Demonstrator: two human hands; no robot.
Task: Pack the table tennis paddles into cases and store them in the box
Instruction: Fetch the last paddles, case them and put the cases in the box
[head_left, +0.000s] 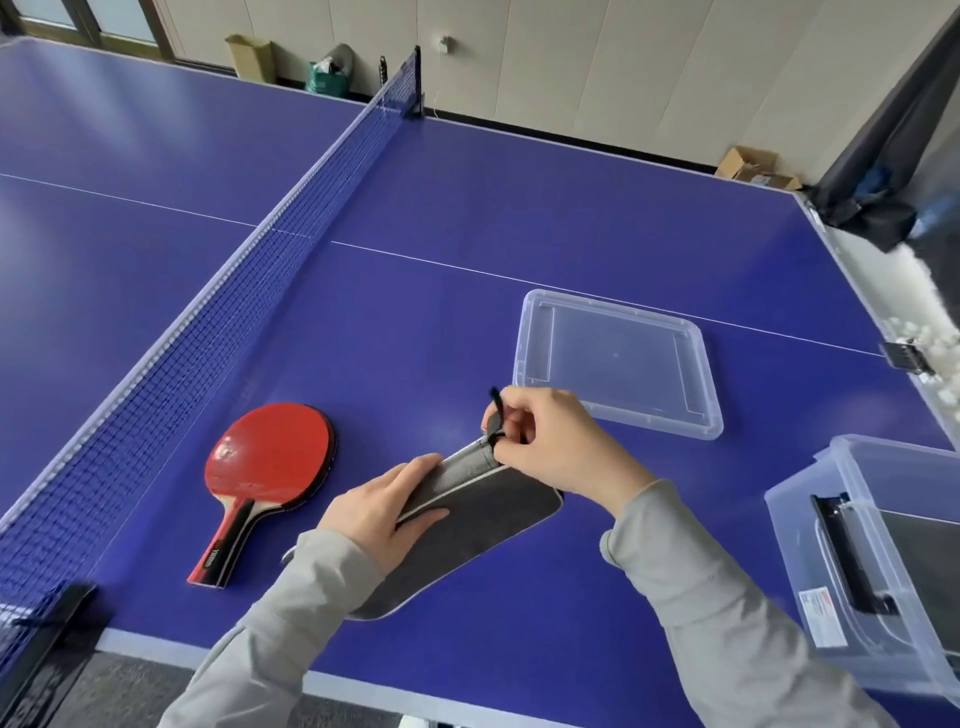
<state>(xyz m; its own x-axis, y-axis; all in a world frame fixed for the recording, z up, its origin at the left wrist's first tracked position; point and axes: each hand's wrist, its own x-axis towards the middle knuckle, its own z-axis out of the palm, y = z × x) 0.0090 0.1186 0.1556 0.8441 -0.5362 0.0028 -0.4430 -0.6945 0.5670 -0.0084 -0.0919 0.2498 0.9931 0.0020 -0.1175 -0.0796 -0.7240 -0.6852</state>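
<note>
A dark grey paddle case (467, 535) with a pale zipper edge lies on the blue table near its front edge. My left hand (384, 512) presses flat on the case's left side, gripping its edge. At the case's far end my right hand (550, 441) pinches the black zipper pull (496, 405). Left of the case lies a red paddle (267, 462), flat, handle toward me. At the right edge stands a clear plastic box (883, 561) with something dark inside.
The box's clear lid (618, 361) lies flat on the table beyond my right hand. The net (218, 312) runs along the left. A tray of white balls (935, 353) is clamped at the table's right end. Cardboard boxes stand by the far wall.
</note>
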